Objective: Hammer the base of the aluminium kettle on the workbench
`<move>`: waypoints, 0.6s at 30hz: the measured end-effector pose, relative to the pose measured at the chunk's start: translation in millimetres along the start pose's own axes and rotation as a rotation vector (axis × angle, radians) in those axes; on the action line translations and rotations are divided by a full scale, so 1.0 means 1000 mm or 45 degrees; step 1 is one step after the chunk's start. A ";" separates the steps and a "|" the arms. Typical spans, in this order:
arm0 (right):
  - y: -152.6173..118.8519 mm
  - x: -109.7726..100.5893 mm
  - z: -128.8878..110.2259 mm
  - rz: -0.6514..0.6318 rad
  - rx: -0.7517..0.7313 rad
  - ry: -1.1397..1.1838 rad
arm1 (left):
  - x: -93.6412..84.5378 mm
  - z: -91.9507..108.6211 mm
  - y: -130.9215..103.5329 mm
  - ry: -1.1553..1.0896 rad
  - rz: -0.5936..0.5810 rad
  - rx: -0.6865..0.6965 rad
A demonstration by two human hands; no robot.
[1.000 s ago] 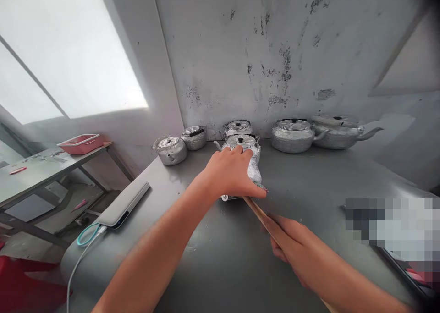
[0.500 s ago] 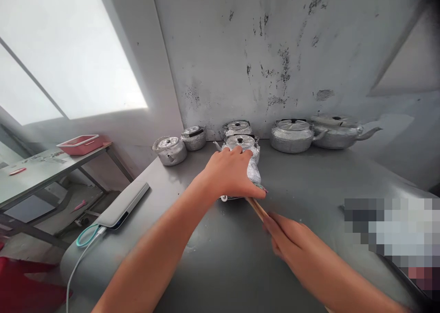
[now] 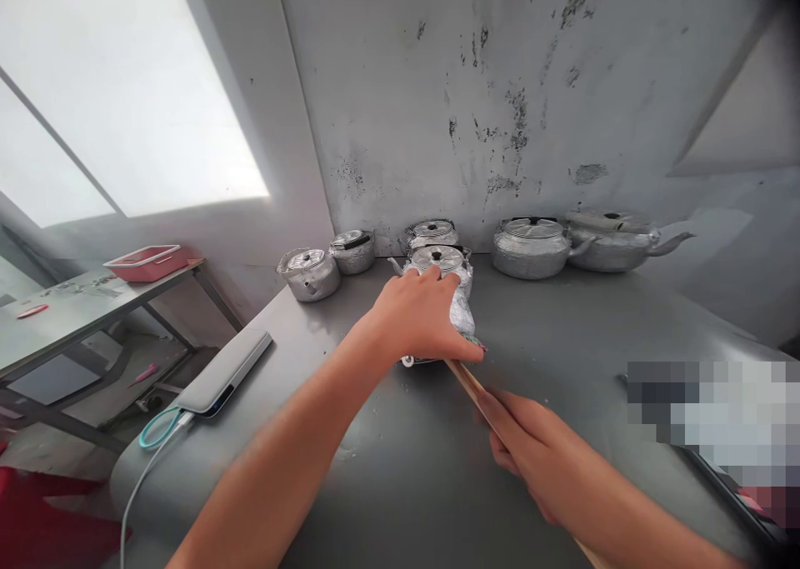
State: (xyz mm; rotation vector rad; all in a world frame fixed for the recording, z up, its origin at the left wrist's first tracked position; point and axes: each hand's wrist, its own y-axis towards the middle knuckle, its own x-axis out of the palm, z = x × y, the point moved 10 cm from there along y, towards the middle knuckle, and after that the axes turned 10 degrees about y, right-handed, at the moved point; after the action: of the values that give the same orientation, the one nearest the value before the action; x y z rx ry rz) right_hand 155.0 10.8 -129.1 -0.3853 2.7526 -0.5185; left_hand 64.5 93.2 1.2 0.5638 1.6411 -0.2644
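Observation:
My left hand (image 3: 416,319) reaches forward over a crumpled-looking silvery object (image 3: 461,312), its fingers curving over the far side and the thumb stretched to the right. The hand hides most of this object. A greenish edge and a small white round piece (image 3: 407,361) show beneath. My right hand (image 3: 518,431) is closed round a thin wooden stick (image 3: 463,376), whose far end disappears under my left thumb. Just beyond my left hand stands a small silver kettle (image 3: 441,258) with a black lid knob. Another lidded silver vessel (image 3: 431,232) is behind it.
On the grey table (image 3: 406,486) are two silver pots (image 3: 309,276) at left, two larger kettles (image 3: 534,248) at right, and a power bank (image 3: 225,373) with a cable. A pixelated patch covers something at right. A pink basket (image 3: 150,263) sits on a side table.
My right hand and the stick have shifted very slightly. My left hand stays in place over the silvery object, and the kettles have not moved.

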 end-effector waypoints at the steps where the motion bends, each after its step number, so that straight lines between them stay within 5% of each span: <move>1: 0.000 0.000 0.000 0.003 -0.004 0.003 | 0.000 0.000 0.000 0.002 0.003 0.003; 18: 0.006 -0.002 0.018 -0.001 0.059 -0.048 | 0.000 0.001 0.001 0.016 0.004 0.004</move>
State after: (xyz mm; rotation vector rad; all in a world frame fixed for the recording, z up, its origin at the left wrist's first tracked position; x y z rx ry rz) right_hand 162.0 11.5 -147.1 -0.3809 2.6990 -0.5679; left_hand 66.2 93.4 0.8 0.5715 1.6525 -0.2618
